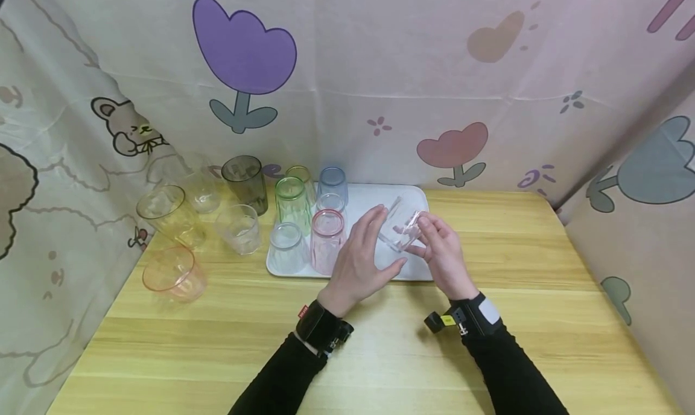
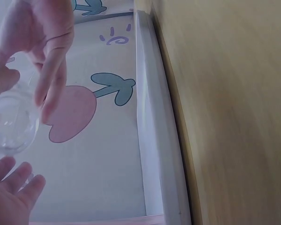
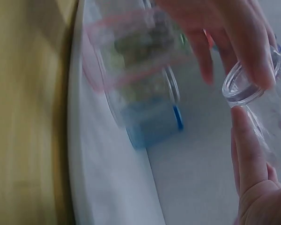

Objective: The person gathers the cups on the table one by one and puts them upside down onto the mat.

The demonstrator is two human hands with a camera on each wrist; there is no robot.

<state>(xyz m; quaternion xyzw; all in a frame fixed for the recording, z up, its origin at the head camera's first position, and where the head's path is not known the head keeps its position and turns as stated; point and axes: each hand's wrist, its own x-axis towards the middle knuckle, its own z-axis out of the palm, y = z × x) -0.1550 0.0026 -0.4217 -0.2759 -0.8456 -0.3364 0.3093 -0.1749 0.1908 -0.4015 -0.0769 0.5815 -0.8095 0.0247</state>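
Note:
Tilted above the white tray (image 1: 361, 193) is a clear drinking glass (image 1: 400, 229), which my right hand (image 1: 444, 257) holds between thumb and fingers. My left hand (image 1: 359, 264) is at the glass's left side, its fingers extended and the thumb spread apart. In the right wrist view, the left hand (image 3: 239, 33) is close to the thick end of the glass (image 3: 277, 110); whether it touches is unclear. Upside-down glasses stand on the tray's left half, among them a pink glass (image 1: 327, 246), a green glass (image 1: 293, 204) and a blue glass (image 1: 333, 183).
Left of the tray, several glasses stand on the wooden table (image 1: 380, 354): an orange-pink glass (image 1: 181, 279), a yellow glass (image 1: 176, 219), a clear glass (image 1: 239, 231) and a dark grey glass (image 1: 247, 189). A patterned curtain (image 1: 347, 53) hangs behind the table and along its sides.

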